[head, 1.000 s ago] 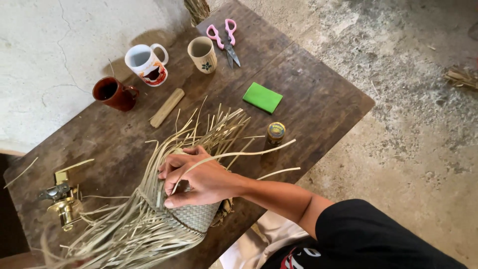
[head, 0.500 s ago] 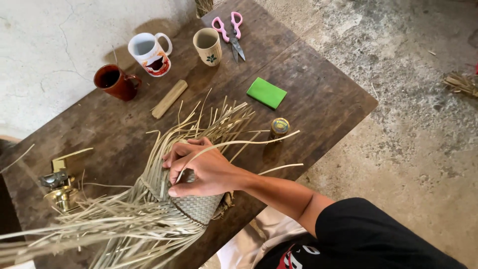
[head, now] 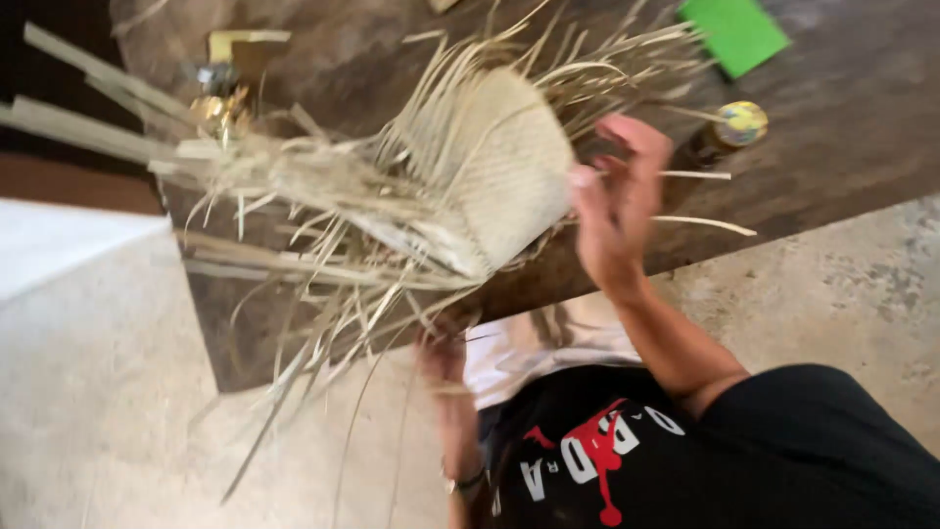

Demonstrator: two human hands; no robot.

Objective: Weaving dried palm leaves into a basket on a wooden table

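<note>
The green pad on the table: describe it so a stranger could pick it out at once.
Start at the dark wooden table and go to its far part, at the top right of the head view. The green pad lies flat there, beyond the small round tin and the right hand. It is the only bright green, flat rectangle among the pale straw strips.

woven piece [head: 490,167]: dry pale straw-like strips, matt, tightly plaited face, loose frayed ends
table [head: 842,167]: dark wood, worn, dull sheen, rough grain
green pad [head: 734,34]: flat, matt, smooth, at the table's far edge
small jar [head: 729,132]: dark glossy body, shiny lid
fitting [head: 220,98]: brass-coloured metal, glossy
floor [head: 842,284]: rough grey concrete
</note>
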